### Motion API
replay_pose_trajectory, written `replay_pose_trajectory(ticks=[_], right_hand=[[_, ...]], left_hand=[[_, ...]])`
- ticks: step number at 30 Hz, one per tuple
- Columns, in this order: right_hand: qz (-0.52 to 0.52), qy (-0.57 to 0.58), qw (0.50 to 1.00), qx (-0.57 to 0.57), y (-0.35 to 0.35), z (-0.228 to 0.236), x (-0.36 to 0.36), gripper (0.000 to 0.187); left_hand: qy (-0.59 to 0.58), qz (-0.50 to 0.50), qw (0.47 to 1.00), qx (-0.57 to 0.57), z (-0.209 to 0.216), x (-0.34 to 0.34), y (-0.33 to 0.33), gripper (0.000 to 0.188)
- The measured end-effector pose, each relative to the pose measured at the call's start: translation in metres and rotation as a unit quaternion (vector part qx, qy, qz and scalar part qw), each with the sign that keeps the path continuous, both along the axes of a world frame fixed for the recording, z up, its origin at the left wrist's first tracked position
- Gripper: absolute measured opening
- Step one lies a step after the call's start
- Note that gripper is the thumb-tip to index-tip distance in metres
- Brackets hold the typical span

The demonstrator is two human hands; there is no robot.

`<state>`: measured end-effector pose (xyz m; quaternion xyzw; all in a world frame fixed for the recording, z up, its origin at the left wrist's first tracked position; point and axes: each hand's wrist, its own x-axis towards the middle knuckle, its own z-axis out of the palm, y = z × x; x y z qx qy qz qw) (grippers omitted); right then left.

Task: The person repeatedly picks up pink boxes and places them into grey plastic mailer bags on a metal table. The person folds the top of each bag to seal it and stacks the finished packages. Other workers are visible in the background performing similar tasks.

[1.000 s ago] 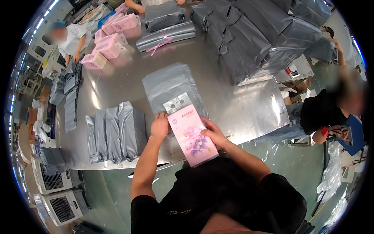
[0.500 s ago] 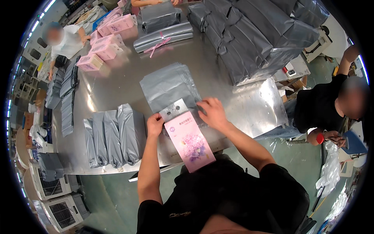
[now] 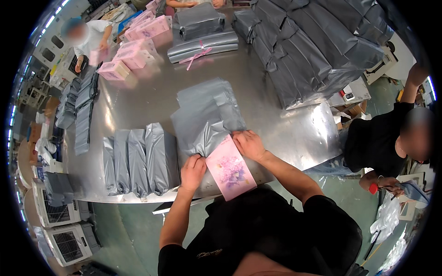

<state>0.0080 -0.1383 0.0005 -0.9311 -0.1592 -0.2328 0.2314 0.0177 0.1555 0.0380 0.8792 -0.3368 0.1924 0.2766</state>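
Observation:
A pink flower-printed packet point(image 3: 230, 171) lies slantwise at the table's near edge, its lower end towards my body. The mouth of a grey plastic bag point(image 3: 202, 129) covers its far end, hiding the packet's top. My left hand point(image 3: 193, 172) is closed on the bag's rim, beside the packet's left edge. On the other side, my right hand point(image 3: 249, 145) has its fingers curled over the bag's rim at the packet's upper right corner. Beyond lies a flat stack of grey plastic bags point(image 3: 202, 89).
Several filled grey bags point(image 3: 161, 158) stand in a row at left. A large pile of grey parcels point(image 3: 304, 64) fills the far right. Pink packets point(image 3: 131, 54) and a ribbon-tied grey bundle point(image 3: 202, 48) lie farther back. Co-workers point(image 3: 377, 133) are at the right, far left and back.
The bag's mouth has come over the packet's far end, covering its silvery top. Both hands have moved to the bag's rim, the left one lower. At far left, a co-worker now holds something pink.

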Motion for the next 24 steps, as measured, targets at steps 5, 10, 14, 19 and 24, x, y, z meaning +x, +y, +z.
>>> replay_pose_trajectory(ticks=[5, 10, 14, 19, 24], right_hand=[[0.006, 0.043, 0.997, 0.058, 0.004, 0.036, 0.032, 0.025], [-0.03, 0.177, 0.978, 0.109, 0.004, 0.022, 0.051, 0.027], [-0.058, 0.205, 0.946, 0.243, 0.01, -0.002, 0.041, 0.025], [-0.049, 0.157, 0.938, 0.304, 0.009, -0.015, 0.003, 0.023], [-0.113, 0.255, 0.957, 0.078, 0.005, -0.022, 0.0, 0.018]], left_hand=[[0.063, 0.051, 0.996, -0.024, 0.009, 0.02, -0.005, 0.015], [0.073, 0.036, 0.996, 0.025, 0.02, 0.04, -0.01, 0.018], [0.054, 0.032, 0.998, 0.032, 0.012, 0.039, -0.012, 0.021], [0.041, 0.037, 0.998, 0.015, 0.005, 0.025, -0.011, 0.021], [0.1, 0.061, 0.992, -0.044, -0.013, 0.022, -0.013, 0.022]])
